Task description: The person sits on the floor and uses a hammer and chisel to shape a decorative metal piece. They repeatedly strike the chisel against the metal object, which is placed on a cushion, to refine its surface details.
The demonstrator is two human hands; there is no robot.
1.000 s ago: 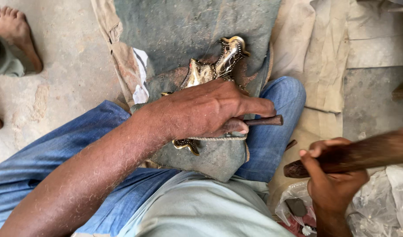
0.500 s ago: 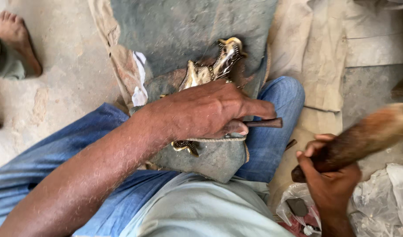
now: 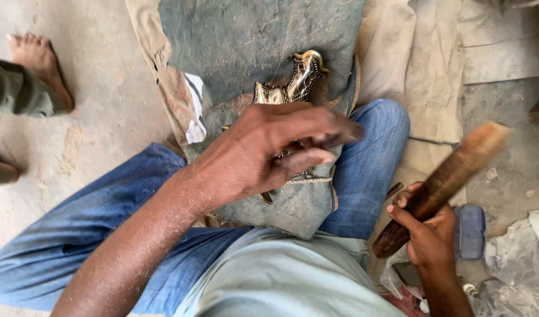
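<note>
Left hand [image 3: 263, 155] pinches thin dark tool, tip on shiny brass piece [image 3: 299, 79]. Brass piece lies on grey cloth pad [image 3: 252, 35] over lap. Right hand [image 3: 431, 232] grips wooden mallet [image 3: 442, 182], raised, blurry. Step looks like tapping metal. Next hit needs tool steady, aim true.

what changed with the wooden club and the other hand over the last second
The right hand swung the wooden club from level to tilted up and away, gripping it all along. The left hand stayed pressed on the brass piece over the grey pad; the thin dark tool at its fingertips now looks blurred. The bare foot at the left has not moved.
</note>
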